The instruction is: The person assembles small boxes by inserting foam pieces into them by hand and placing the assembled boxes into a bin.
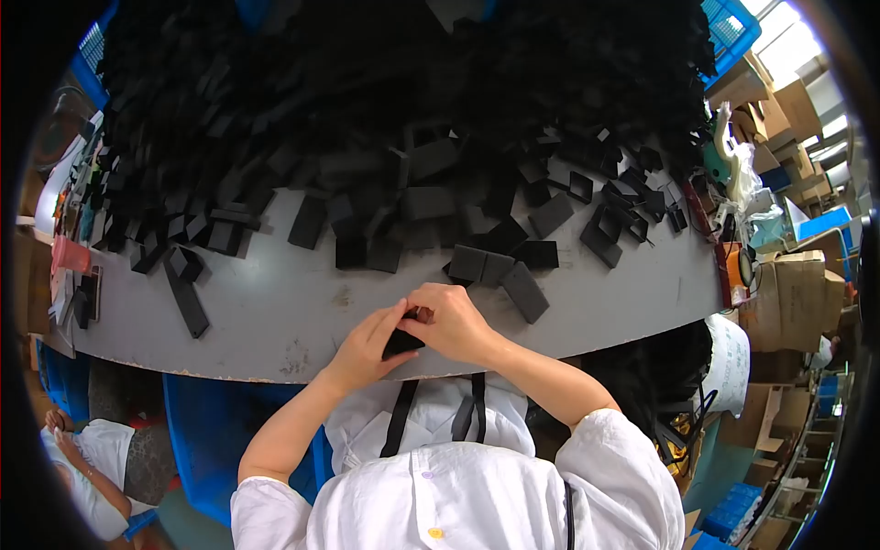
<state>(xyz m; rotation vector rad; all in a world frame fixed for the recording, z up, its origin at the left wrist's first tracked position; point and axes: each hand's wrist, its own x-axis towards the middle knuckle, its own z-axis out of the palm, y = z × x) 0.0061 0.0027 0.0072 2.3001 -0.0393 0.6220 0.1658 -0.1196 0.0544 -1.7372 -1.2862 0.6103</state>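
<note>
Near the table's front edge, a small black box (401, 344) is held between my two hands. My left hand (365, 346) grips it from the left, with the thumb along the near side and the fingers along the far side. The fingers of my right hand (449, 321) are bent and pinched at the box's far right part. They cover much of it, so any small part between the fingertips is hidden. Just beyond my hands lie loose black boxes, among them one tilted black box (524, 292) and a black block (467, 264).
A large dark heap of black pieces (367, 82) covers the far side of the grey table (266, 307). One long black strip (188, 298) lies at the left. A blue crate (197, 440) stands below the front edge. Another person (105, 458) sits at lower left; cardboard boxes (793, 302) stack at right.
</note>
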